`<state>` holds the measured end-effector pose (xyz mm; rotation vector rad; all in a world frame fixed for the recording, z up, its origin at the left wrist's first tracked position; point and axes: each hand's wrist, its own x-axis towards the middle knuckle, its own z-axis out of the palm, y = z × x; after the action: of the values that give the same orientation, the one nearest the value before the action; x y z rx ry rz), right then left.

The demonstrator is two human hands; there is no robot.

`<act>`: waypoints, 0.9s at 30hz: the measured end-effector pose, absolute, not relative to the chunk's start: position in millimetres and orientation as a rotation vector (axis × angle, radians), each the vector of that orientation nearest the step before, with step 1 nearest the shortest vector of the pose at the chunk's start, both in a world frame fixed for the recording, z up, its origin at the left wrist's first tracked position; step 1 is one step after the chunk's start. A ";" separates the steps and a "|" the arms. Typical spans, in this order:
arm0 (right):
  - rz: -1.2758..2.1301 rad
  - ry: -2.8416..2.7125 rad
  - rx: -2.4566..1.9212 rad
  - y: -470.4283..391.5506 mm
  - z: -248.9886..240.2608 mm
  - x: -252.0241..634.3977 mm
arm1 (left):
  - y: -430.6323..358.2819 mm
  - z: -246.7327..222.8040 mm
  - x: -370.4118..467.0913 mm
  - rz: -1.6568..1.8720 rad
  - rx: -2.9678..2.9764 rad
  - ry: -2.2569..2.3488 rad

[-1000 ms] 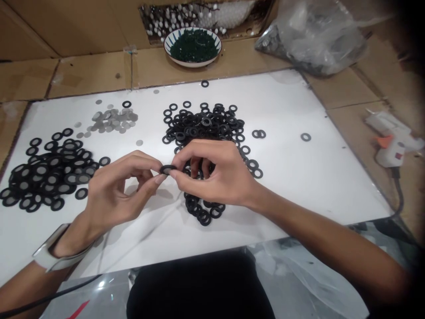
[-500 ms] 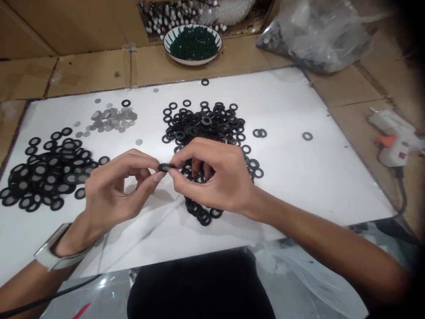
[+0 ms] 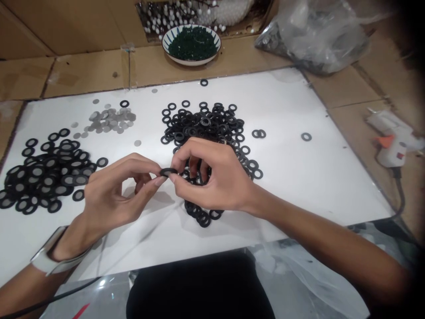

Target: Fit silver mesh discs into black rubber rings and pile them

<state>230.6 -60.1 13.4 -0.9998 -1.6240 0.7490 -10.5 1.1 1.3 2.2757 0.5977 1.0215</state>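
Between my two hands, above the white board [image 3: 299,186], is one black ring [image 3: 168,172] with a grey disc in its middle. My left hand [image 3: 121,190] pinches its left edge between thumb and forefinger. The thumb and forefinger of my right hand [image 3: 214,175] close on its right edge. Behind and under my right hand lies a heap of black rings [image 3: 206,122], partly hidden by it. Left of my left hand is a pile of black rings filled with grey discs [image 3: 48,177]. Loose grey discs [image 3: 111,120] lie behind that pile.
A patterned bowl of dark green bits [image 3: 191,44] stands behind the board. At the back right rests a clear plastic bag [image 3: 315,40]. A white glue gun [image 3: 393,137] with a dark cord lies at the right. Single rings [image 3: 306,137] are scattered on the board.
Both hands still hold the ring, which has moved slightly down and to the right. The rest of the view has shifted slightly left.
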 end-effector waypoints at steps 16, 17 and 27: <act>0.860 -1.580 -0.973 -59.3 14.8 231.2 | -2.1 4.7 -8.6 0.997 2.226 0.604; 0.862 -1.580 -0.973 -59.3 14.6 231.1 | -2.1 4.6 -8.9 0.996 2.230 0.599; 0.910 -1.570 -0.966 -58.3 13.2 231.1 | -3.8 5.3 -8.9 0.979 2.153 0.610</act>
<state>231.1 -58.3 13.2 -0.9662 -1.5699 0.9099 -8.9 -3.8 5.3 2.1529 0.6103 0.9794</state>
